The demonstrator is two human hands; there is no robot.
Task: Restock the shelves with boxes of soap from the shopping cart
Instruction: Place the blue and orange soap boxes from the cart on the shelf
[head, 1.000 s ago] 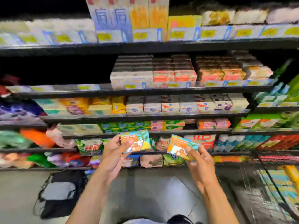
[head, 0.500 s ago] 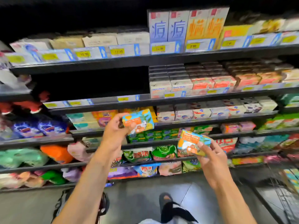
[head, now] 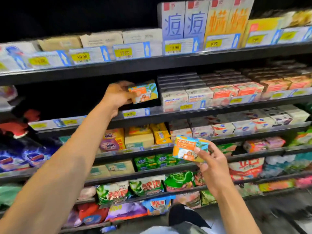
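Head view: a small orange-and-teal cardboard soap box [head: 143, 92] is held at the dark gap on the black metal shelf [head: 160, 117], just beside a row of white goat-soap boxes [head: 174, 98]. It is pinched at its left end by the left hand [head: 118, 97], with the fingers curled round it. A second, matching soap box [head: 189, 148] is gripped lower down by the right hand [head: 212, 162], thumb laid on its face. Both are judged light and stiff, though crushable at the corners; the short ends are best taken.
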